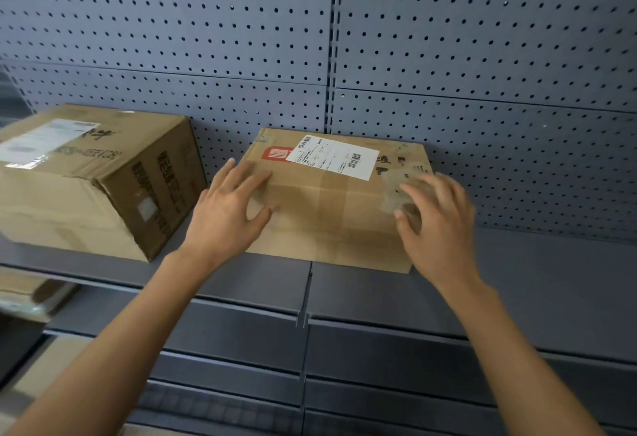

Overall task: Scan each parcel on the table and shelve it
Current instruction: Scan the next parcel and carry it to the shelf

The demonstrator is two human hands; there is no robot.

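Grey pegboard shelf [517, 284] carries two boxes [331, 201]. Left hand [224, 208] and right hand [437, 225] spread, fingers relaxed, over the flat box, gripping nothing.

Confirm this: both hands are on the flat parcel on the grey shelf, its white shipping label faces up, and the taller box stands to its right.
One thing is wrong. The taller box stands to the left of the flat parcel, not its right, as the head view shows. The rest holds: left hand and right hand on the parcel, white shipping label up, grey shelf.
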